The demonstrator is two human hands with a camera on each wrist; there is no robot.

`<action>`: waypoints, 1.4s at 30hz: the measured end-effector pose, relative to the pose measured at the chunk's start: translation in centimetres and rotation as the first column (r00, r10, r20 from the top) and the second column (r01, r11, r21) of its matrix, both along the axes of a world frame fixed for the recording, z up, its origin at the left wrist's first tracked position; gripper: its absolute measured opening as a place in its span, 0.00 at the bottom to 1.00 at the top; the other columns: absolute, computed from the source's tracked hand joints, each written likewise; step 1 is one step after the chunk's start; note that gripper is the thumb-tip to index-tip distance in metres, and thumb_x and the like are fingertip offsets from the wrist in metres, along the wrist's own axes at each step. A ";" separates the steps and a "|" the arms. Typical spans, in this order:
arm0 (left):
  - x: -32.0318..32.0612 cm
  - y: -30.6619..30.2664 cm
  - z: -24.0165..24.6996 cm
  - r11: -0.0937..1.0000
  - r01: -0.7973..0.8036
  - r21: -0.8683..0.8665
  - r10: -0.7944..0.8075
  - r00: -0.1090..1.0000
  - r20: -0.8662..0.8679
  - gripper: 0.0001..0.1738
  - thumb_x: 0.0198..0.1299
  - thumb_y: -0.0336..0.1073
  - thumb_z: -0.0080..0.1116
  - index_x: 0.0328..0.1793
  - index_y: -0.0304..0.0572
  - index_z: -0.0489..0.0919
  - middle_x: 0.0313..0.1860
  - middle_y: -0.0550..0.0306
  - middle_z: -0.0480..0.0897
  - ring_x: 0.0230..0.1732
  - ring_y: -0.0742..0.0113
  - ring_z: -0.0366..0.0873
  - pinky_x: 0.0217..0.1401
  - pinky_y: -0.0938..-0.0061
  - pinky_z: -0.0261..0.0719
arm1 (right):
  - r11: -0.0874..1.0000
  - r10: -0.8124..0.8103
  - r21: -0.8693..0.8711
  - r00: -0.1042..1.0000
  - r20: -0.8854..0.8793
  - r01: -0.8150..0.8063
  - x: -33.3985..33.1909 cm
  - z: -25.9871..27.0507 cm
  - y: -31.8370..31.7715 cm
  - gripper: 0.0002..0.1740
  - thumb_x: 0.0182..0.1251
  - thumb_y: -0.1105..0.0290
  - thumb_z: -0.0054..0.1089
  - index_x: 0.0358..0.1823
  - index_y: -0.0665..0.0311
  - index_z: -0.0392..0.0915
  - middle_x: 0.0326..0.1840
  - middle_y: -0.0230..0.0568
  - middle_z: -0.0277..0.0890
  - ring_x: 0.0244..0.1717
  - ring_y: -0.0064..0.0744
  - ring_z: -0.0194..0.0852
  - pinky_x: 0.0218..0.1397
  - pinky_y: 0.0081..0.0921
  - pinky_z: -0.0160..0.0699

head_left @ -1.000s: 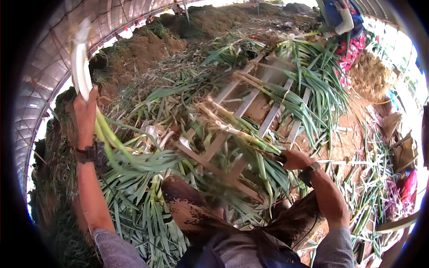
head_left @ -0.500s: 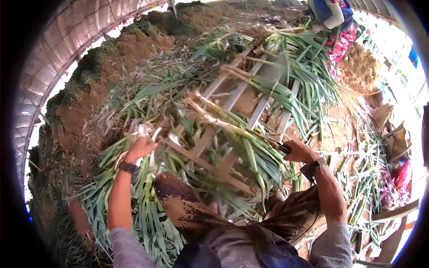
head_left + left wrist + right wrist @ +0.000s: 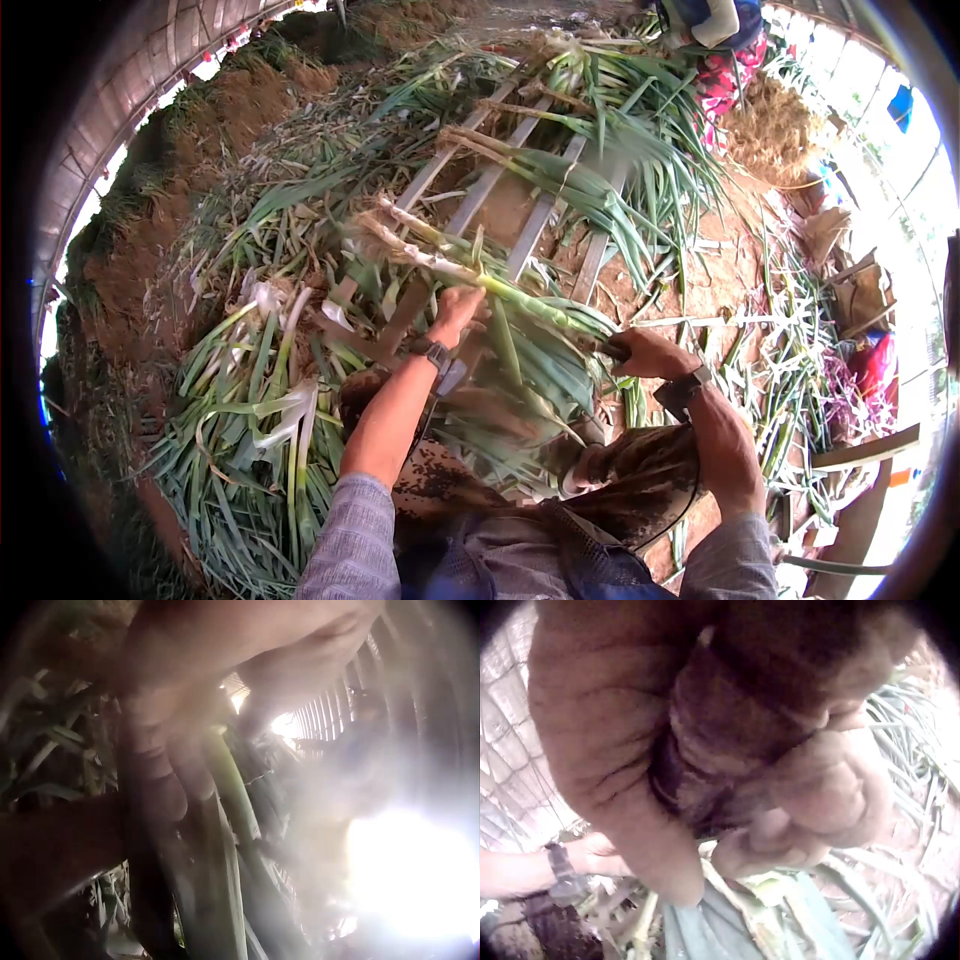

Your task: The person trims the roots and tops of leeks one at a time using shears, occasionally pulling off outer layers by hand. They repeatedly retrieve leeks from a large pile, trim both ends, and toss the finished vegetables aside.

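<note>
In the head view, my left hand (image 3: 460,309) grips a leek (image 3: 430,262) partway along its stalk. The roots point to the upper left and the green leaves hang to the lower right. The left wrist view has curled fingers (image 3: 169,784) against green stalks (image 3: 234,780). My right hand (image 3: 652,353) holds the dark handle (image 3: 720,712) of a tool, close by the leaves; its working end is hidden. Beside my left forearm lies a heap of leeks (image 3: 230,440) with pale stalks uppermost.
A slatted wooden frame (image 3: 486,190) lies ahead on the soil, with other leeks (image 3: 560,180) across it. At the far right another person (image 3: 720,60) bends over a leek pile. Cut leaves (image 3: 790,350) litter the ground to the right, near a red bag (image 3: 873,362).
My left hand laid the leek it was holding on the left heap, then crossed right to the leek lying ahead on the frame. My right hand keeps its hold on the handle. The view has shifted.
</note>
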State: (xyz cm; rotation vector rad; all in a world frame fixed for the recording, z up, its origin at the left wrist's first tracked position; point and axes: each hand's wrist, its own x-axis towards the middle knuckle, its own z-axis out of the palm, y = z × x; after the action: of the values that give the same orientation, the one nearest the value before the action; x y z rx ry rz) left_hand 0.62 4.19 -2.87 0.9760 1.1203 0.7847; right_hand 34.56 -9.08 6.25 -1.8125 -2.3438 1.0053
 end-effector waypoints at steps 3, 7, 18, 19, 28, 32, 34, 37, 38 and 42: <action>1.9 1.3 -0.3 0.981 -0.186 0.052 0.192 0.969 -0.158 0.20 0.58 0.51 0.67 0.41 0.42 0.81 0.28 0.61 0.80 0.19 0.72 0.77 0.13 0.74 0.73 | 0.984 -0.153 0.086 0.987 -0.054 0.157 1.0 -0.5 -0.1 0.15 0.50 0.67 0.65 0.40 0.64 0.79 0.26 0.42 0.77 0.28 0.34 0.74 0.34 0.34 0.72; 3.2 2.8 -0.4 0.960 -0.272 0.064 0.279 0.941 -0.190 0.18 0.57 0.50 0.68 0.31 0.44 0.79 0.20 0.64 0.76 0.14 0.74 0.70 0.10 0.76 0.65 | 0.989 -0.145 -0.021 0.989 0.005 0.146 0.9 0.2 -0.3 0.18 0.50 0.65 0.64 0.42 0.65 0.80 0.27 0.44 0.77 0.30 0.37 0.76 0.37 0.35 0.73; 2.9 3.3 -1.8 0.927 -0.374 -0.031 0.375 0.918 0.132 0.14 0.57 0.42 0.68 0.46 0.45 0.83 0.35 0.61 0.83 0.30 0.72 0.82 0.17 0.76 0.74 | 0.977 -0.208 -0.062 0.975 -0.077 0.204 1.9 1.7 -0.2 0.20 0.50 0.67 0.68 0.45 0.67 0.79 0.30 0.45 0.79 0.32 0.33 0.76 0.39 0.35 0.74; 2.8 3.3 -1.9 0.907 -0.420 -0.039 0.420 0.888 0.188 0.16 0.57 0.43 0.68 0.47 0.44 0.82 0.36 0.61 0.83 0.32 0.70 0.82 0.22 0.75 0.77 | 0.989 -0.149 -0.003 0.988 -0.051 0.149 2.3 0.4 -0.2 0.20 0.50 0.65 0.68 0.45 0.67 0.80 0.30 0.44 0.79 0.33 0.33 0.76 0.40 0.34 0.74; -1.2 5.5 -2.4 0.871 -0.482 -0.098 0.470 0.756 0.456 0.19 0.61 0.45 0.66 0.52 0.42 0.77 0.40 0.58 0.81 0.41 0.63 0.78 0.34 0.66 0.79 | 0.986 -0.165 -0.019 0.953 -0.254 0.165 1.7 0.8 -1.7 0.17 0.51 0.68 0.69 0.42 0.67 0.79 0.28 0.41 0.76 0.29 0.31 0.71 0.36 0.33 0.70; -4.7 5.8 -0.6 0.738 -0.655 -0.162 0.608 0.540 0.583 0.25 0.59 0.50 0.66 0.58 0.47 0.77 0.50 0.58 0.79 0.51 0.61 0.75 0.55 0.56 0.75 | 0.995 -0.074 -0.067 0.991 -0.113 0.067 1.6 1.9 -1.8 0.20 0.53 0.64 0.69 0.45 0.66 0.79 0.33 0.43 0.79 0.34 0.34 0.75 0.41 0.34 0.73; -7.2 6.4 -0.1 0.720 -0.667 -0.192 0.646 0.544 0.535 0.24 0.59 0.49 0.66 0.58 0.48 0.77 0.53 0.58 0.77 0.55 0.60 0.72 0.60 0.55 0.71 | 0.993 -0.069 -0.106 0.993 -0.101 0.058 1.5 1.7 -2.4 0.22 0.52 0.64 0.68 0.48 0.66 0.79 0.33 0.43 0.79 0.34 0.36 0.75 0.41 0.33 0.73; -8.7 6.1 -0.4 0.743 -0.642 -0.190 0.631 0.576 0.520 0.24 0.60 0.50 0.65 0.58 0.49 0.77 0.55 0.58 0.76 0.55 0.60 0.72 0.59 0.57 0.71 | 0.999 -0.013 -0.036 0.989 -0.148 0.008 0.7 2.0 -2.5 0.19 0.52 0.66 0.67 0.45 0.66 0.78 0.32 0.43 0.79 0.33 0.35 0.76 0.39 0.33 0.74; -8.6 5.4 -0.2 0.777 -0.614 -0.143 0.580 0.608 0.542 0.25 0.61 0.51 0.64 0.60 0.50 0.76 0.55 0.58 0.76 0.55 0.57 0.71 0.59 0.55 0.70 | 1.000 -0.011 -0.005 0.985 -0.174 0.010 0.5 2.0 -2.4 0.19 0.52 0.66 0.67 0.44 0.66 0.79 0.31 0.44 0.79 0.32 0.37 0.77 0.39 0.34 0.74; -8.1 4.4 -0.4 0.886 -0.448 -0.120 0.428 0.690 0.584 0.26 0.62 0.54 0.63 0.60 0.50 0.75 0.53 0.57 0.76 0.52 0.57 0.73 0.57 0.54 0.73 | 0.954 0.050 0.298 0.993 -0.108 -0.016 -2.2 2.1 -2.4 0.15 0.53 0.69 0.64 0.43 0.63 0.79 0.31 0.50 0.81 0.33 0.52 0.81 0.34 0.42 0.77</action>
State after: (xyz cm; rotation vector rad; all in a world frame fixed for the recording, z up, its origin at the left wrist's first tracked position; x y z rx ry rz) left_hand -7.46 8.56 -3.28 0.4058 0.7741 1.3971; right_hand 32.35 -11.52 8.37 -1.5676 -2.3142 0.6914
